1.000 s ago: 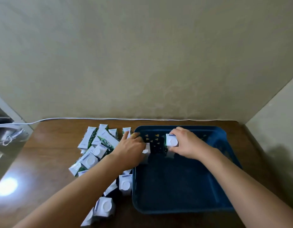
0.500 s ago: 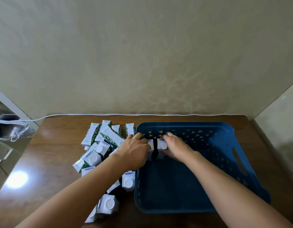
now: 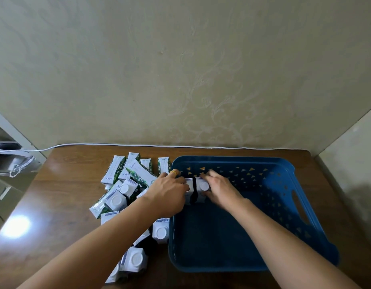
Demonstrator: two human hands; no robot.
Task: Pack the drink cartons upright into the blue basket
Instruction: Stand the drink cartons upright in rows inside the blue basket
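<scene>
White cable [image 3: 138,145] along wall, glossy wood table [image 3: 61,195]. Loose heap of boxy green/white cartons [image 3: 126,184] left of basket. Left hand [image 3: 170,193] fingers curl on upright carton [image 3: 188,189]; right hand [image 3: 220,189] grips capped carton [image 3: 202,189] in perforated blue basket [image 3: 284,205], far-left corner.

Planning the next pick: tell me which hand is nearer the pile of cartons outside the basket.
Left. The left hand hangs beside the pile; the right hand is inside the basket.
</scene>
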